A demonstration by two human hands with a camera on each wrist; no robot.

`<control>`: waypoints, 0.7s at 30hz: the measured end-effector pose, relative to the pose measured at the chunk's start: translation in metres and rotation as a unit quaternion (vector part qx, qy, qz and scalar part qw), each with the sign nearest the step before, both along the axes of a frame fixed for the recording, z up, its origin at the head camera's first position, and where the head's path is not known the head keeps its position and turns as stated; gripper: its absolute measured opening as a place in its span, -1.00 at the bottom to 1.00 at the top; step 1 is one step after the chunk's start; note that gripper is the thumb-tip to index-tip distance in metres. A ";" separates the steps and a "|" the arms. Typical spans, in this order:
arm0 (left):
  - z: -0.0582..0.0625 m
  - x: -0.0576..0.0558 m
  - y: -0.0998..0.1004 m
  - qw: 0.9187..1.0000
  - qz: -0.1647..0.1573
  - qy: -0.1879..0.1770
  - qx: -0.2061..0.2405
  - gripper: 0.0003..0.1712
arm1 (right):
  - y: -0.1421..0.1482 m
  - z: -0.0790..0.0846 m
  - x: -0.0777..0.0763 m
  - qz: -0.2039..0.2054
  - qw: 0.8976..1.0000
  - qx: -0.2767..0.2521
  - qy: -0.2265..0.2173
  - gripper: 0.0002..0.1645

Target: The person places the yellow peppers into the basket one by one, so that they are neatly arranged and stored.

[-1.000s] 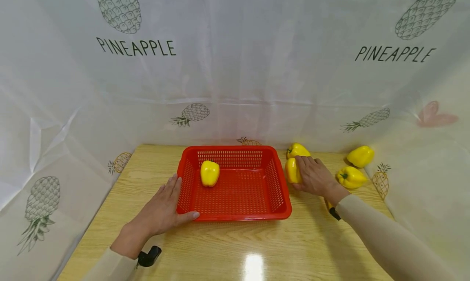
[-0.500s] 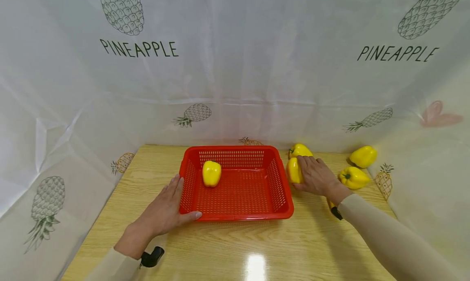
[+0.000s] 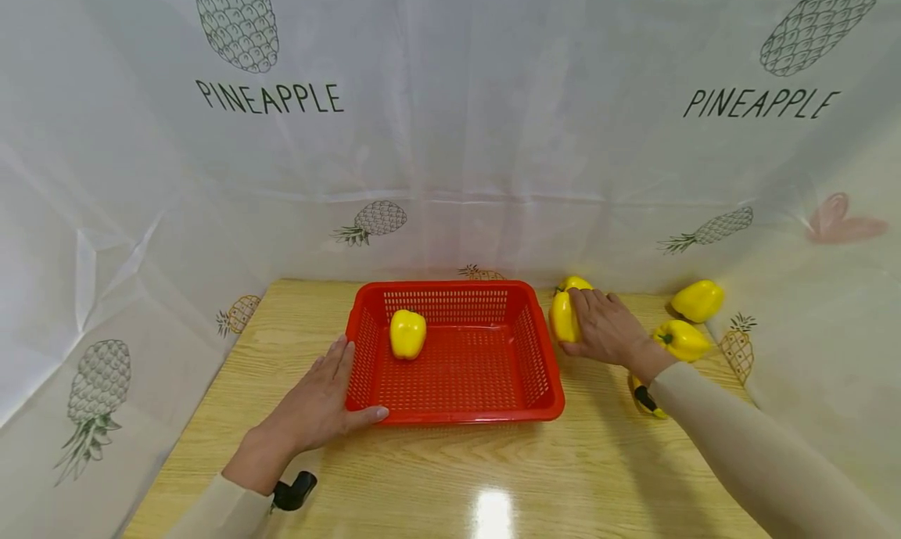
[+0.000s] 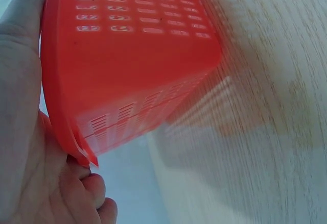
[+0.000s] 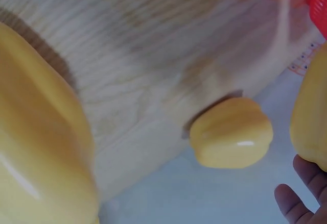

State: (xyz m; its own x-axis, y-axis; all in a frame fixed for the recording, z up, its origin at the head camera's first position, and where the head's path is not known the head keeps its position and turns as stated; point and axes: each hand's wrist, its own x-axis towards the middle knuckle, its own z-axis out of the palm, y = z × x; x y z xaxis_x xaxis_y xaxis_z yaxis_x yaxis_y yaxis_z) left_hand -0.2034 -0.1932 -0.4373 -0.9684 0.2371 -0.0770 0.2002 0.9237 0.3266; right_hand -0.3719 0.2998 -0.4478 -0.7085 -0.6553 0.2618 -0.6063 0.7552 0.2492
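A red plastic basket (image 3: pixel 450 414) with slotted walls sits mid-table, a yellow bell pepper (image 3: pixel 407 334) standing inside near its left wall. My left hand (image 3: pixel 317 402) grips its front left corner, thumb over the front rim, fingers along the left rim. In the left wrist view the basket's outer wall (image 4: pixel 122 55) shows, with fingertips bent at the rim. Just right of the basket, my right hand (image 3: pixel 605 328) holds another yellow bell pepper (image 3: pixel 564 318), its fingers over the right side. A further bell pepper (image 3: pixel 577 283) is partly hidden behind that hand.
At the table's right end lie two yellow bell peppers, one at the back (image 3: pixel 697 300) and one nearer (image 3: pixel 681 339). Another bell pepper (image 3: pixel 658 411) shows partly below the right wrist. White pineapple-print sheeting (image 3: pixel 450 132) encloses the table (image 3: pixel 422 476) behind and at both sides.
My right hand has risen slightly with its pepper, covering more of the one behind. More of the pepper below the right wrist now shows. My left hand keeps its place on the basket.
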 end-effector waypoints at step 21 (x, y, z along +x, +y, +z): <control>-0.001 0.000 -0.001 1.000 0.006 -0.013 0.001 0.55 | -0.028 0.045 -0.018 0.006 1.000 -0.018 0.001 0.09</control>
